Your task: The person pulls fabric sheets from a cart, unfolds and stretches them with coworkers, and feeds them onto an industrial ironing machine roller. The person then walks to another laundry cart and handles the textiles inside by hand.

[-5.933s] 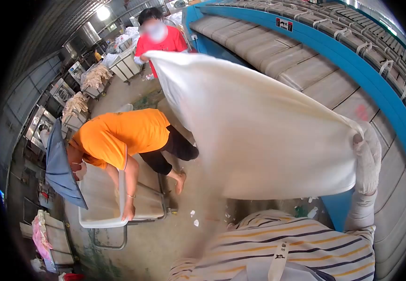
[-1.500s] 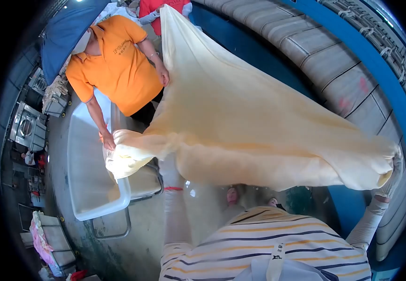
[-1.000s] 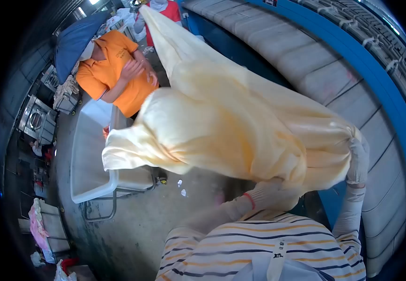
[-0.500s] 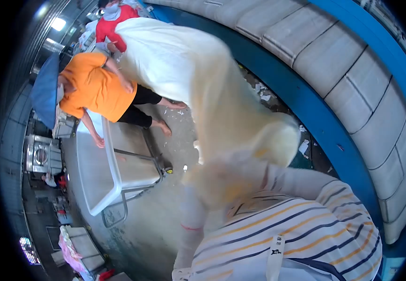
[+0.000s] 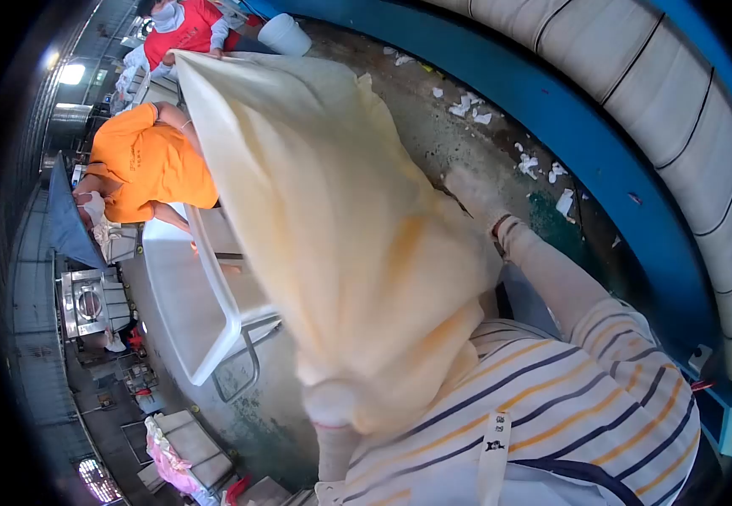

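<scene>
Holding the cream, yellow-tinged cloth sheet (image 5: 324, 194) w/ gloved left hand (image 5: 332, 403); gloved right hand (image 5: 472, 191) by its edge, can't tell grip. It's up betw. me & red-shirted co-worker (image 5: 187, 35): partly spread, creases left.

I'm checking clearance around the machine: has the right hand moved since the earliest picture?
Yes, the right hand has moved leftward, away from the machine's padding: it appeared in front of it then, and over the floor now.

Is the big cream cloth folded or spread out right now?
Spread, though not flat: the cloth stretches in loose ripples from the person in red down to the wearer's left hand.
</scene>
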